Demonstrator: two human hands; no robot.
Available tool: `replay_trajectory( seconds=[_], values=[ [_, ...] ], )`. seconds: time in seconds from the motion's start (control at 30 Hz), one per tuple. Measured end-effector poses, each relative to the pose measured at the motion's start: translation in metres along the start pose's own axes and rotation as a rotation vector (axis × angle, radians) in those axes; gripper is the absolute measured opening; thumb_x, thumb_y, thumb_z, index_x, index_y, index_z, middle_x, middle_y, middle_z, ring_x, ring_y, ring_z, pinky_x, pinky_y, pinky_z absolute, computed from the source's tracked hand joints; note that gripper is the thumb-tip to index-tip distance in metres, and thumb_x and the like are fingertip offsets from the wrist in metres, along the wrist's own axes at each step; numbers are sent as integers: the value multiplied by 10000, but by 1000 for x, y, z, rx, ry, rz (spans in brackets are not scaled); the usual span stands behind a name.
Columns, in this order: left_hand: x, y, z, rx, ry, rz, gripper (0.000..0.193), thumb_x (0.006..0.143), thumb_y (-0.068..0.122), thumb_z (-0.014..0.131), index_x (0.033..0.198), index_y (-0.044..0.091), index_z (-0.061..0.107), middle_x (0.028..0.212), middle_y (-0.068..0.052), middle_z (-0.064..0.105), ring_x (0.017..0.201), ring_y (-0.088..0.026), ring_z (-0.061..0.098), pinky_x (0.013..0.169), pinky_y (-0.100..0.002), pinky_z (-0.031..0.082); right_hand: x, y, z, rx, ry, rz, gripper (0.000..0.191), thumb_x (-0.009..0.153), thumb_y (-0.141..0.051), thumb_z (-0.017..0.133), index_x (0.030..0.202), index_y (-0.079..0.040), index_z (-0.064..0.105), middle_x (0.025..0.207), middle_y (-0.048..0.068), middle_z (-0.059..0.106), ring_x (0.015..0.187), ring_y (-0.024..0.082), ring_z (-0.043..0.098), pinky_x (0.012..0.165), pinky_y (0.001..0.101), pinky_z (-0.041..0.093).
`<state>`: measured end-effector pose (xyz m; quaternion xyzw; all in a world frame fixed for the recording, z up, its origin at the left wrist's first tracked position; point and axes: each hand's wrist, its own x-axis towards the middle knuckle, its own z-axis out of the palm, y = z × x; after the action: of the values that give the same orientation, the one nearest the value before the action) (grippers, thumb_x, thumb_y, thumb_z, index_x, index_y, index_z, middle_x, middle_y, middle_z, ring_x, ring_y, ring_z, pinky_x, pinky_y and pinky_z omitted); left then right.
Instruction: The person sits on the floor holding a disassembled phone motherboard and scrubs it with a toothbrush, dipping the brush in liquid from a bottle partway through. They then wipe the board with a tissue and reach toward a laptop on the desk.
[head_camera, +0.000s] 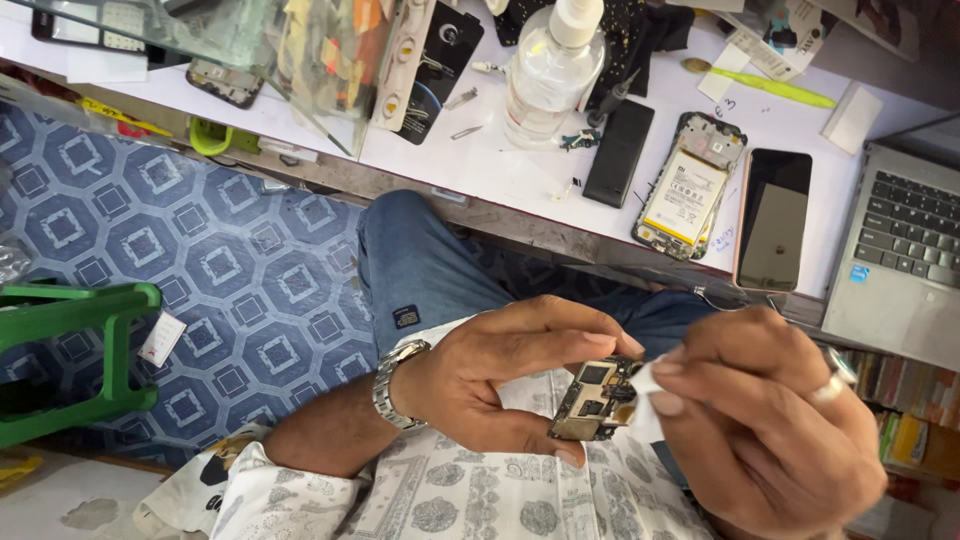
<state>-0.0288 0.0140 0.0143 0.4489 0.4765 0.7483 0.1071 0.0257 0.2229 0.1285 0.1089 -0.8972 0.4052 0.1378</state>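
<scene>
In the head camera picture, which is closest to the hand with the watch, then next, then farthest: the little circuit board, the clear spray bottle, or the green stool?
From the left hand:
1. Circuit board, pinched in its fingers, just to the right.
2. Clear spray bottle, up on the white bench.
3. Green stool, far left on the patterned floor.

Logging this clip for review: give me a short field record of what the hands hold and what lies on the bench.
left hand: pinches a small circuit board between thumb and fingers
right hand: presses a white wipe against the board's edge
bench: white top, beyond the knees
on bench: opened phone with battery showing, dark phone beside it, black cover, clear spray bottle, laptop at the right
floor: blue patterned mat, green stool
</scene>
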Motion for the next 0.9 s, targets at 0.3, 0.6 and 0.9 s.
replay_trajectory(
  seconds=[0.3,0.6,0.9],
  values=[
    [-2,1,0,65,-48,-24,801,957,149,893,1608,134,427,1479,-138,537,1290,-221,596,1074,-309,529,-5,10,2,149,-40,205,157,788,65,733,935,54,679,927,160,742,683,98,705,491,190,508],
    [-1,-3,0,52,-65,-45,779,950,137,895,1582,118,440,1468,-152,547,1278,-235,611,1057,-317,537,-4,13,2,106,-27,151,153,787,48,735,925,56,670,918,179,740,665,87,706,496,183,501],
    [1,-8,6,63,-34,-34,783,927,180,908,1566,100,461,1468,-162,556,1269,-224,629,1032,-304,548,-10,15,6,20,-1,124,157,803,65,768,926,68,671,971,202,742,611,66,604,452,177,409]
  ],
)
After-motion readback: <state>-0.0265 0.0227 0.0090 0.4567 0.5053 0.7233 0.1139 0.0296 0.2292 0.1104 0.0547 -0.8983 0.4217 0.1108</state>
